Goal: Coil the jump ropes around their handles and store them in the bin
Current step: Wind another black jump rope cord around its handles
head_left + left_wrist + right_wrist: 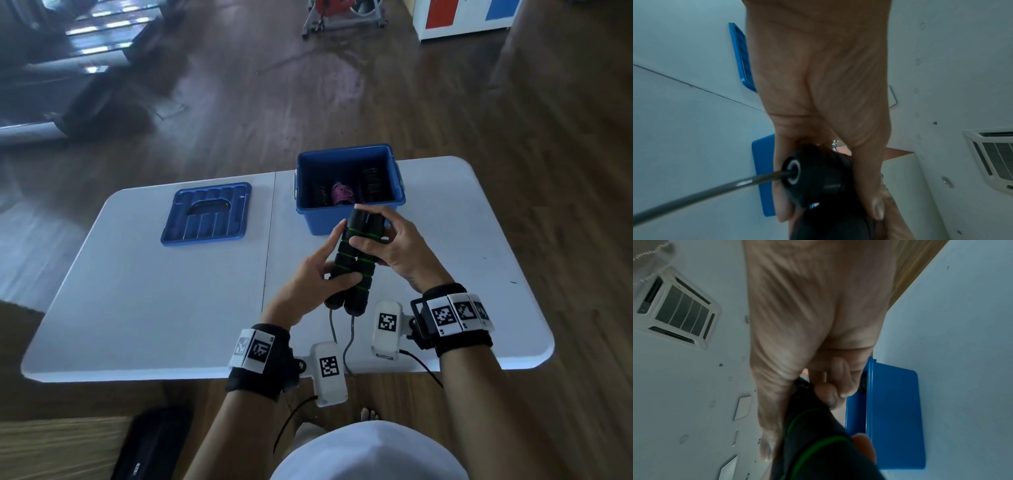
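Lid (206,214) lies flat on the left of the table (137,301), well clear of the action. Left hand (308,284) wraps the lower end of the paired handles (352,260), thumb across the front. The cord (346,339) trails off the near table edge, none wound yet, I'd judge. Keep the handles pressed together there and feed each turn snug. Right hand (390,246) pinches the upper end, fingers curled on the foam. Just beyond, the bin (349,219) stands open with coiled ropes (342,193) inside; dangling cord could snag on the table edge.
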